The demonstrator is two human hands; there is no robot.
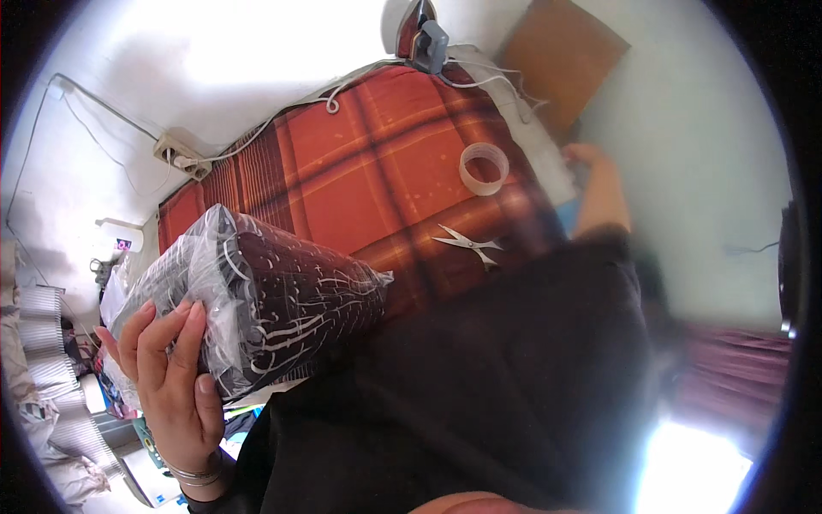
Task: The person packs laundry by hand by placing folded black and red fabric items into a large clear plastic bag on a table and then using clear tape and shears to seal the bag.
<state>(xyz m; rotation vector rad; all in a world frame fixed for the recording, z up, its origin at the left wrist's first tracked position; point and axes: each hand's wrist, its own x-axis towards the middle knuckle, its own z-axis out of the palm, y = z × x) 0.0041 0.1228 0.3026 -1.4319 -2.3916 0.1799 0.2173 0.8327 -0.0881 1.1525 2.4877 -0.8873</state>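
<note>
A dark bundle with white markings, wrapped in clear plastic, lies at the left front of an ironing surface covered in orange-and-brown plaid cloth. My left hand grips the gathered plastic at the bundle's near-left end, fingers spread over it and thumb below. Past the right edge of the cloth, my right hand is reached out beside the wall; it is small and blurred, and whether it holds anything is unclear. A roll of clear tape stands on the cloth, with open metal scissors nearer my body.
An upright clothes iron with a white cord is at the far end. A power strip with plugs sits along the left wall. Behind the right hand is a brown board. A white bottle and piled items are at left.
</note>
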